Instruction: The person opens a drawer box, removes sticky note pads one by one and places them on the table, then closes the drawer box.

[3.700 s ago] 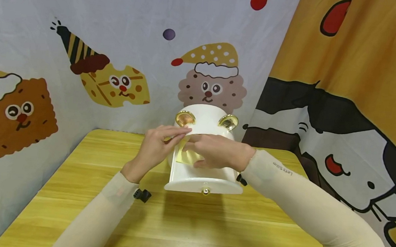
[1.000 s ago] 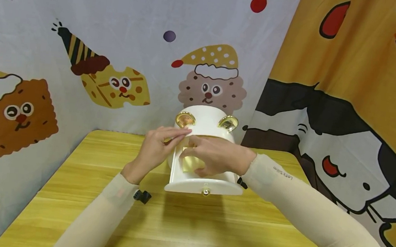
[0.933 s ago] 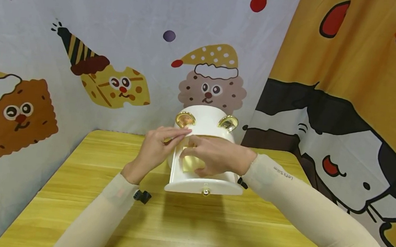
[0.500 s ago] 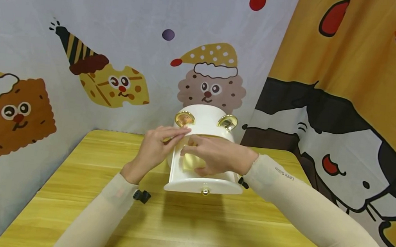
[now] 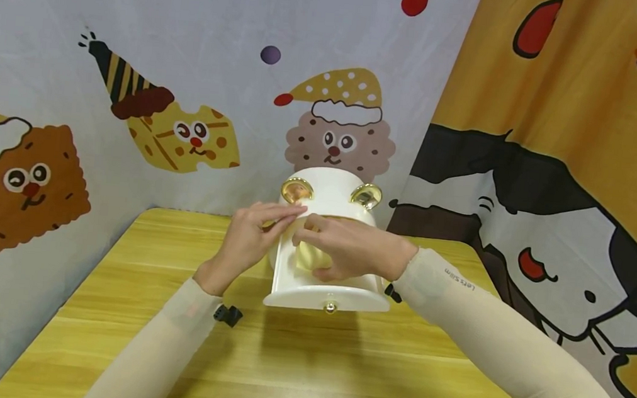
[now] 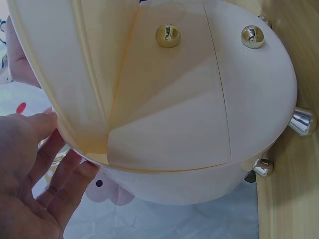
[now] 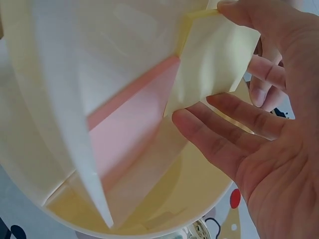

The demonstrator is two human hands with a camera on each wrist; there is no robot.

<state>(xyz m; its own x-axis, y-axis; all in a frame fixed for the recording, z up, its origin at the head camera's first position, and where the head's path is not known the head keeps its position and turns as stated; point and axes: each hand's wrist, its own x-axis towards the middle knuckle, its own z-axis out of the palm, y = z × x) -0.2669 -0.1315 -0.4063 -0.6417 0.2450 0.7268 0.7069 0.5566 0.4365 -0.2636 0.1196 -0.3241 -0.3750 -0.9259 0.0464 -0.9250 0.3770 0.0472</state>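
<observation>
A white rounded desktop drawer box (image 5: 327, 190) with two gold ear-like rings stands on the table, one drawer (image 5: 327, 298) pulled out. My right hand (image 5: 348, 246) reaches over that drawer. Between its thumb and fingers it holds a pale yellow sticky note pad (image 7: 214, 55) by the edges. A pink sticky note pad (image 7: 134, 122) lies in the drawer beside the yellow one, hidden by my hand in the head view. My left hand (image 5: 250, 234) rests its fingertips on the box's left front rim, fingers (image 6: 75, 189) fairly straight, thumb apart from them.
Gold ball knobs (image 6: 168, 36) sit on the box's drawer fronts, and small metallic feet (image 6: 303, 121) support it. The wooden table (image 5: 303, 374) extends in front. Printed cartoon cloths (image 5: 224, 39) hang behind and at the right.
The yellow pad first shifted toward the drawer front and right. Over the last half second it has tilted and risen slightly with my right hand. My left hand has stayed in place.
</observation>
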